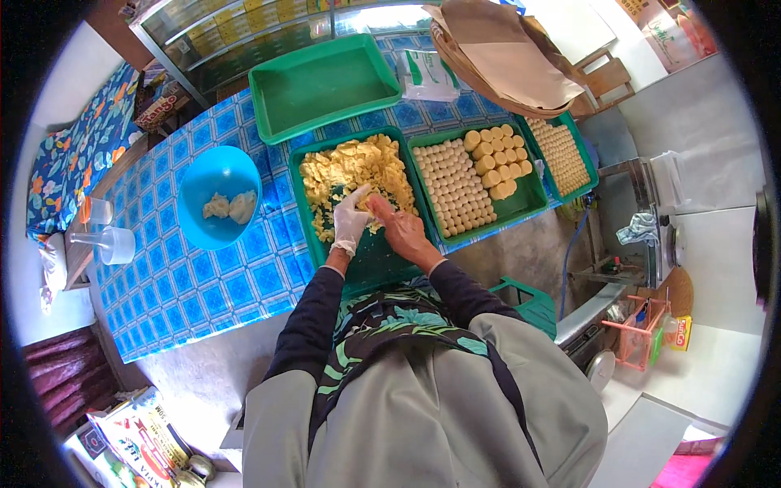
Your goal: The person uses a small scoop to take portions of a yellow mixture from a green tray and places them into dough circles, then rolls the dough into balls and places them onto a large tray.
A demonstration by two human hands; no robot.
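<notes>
My left hand (352, 223), in a thin whitish glove, is closed round a small piece of yellow dough over a green tray (306, 236). Bare and close beside it, my right hand (404, 233) has its fingers pressed together against the same piece. The fingers hide most of that piece. Crumbly yellow dough (358, 167) fills the far part of the tray, with loose bits under my hands. To the right, a second green tray (521, 210) holds rows of small pale dough balls (455, 185) and larger yellow dough cylinders (498, 154).
Left of the trays stands a blue bowl (203, 175) with white dough lumps (232, 207). A shallow green tray (325, 89), a plastic packet (428, 75) and a round woven tray (508, 65) lie along the far side. Another green tray (591, 167) of small pieces is at the right.
</notes>
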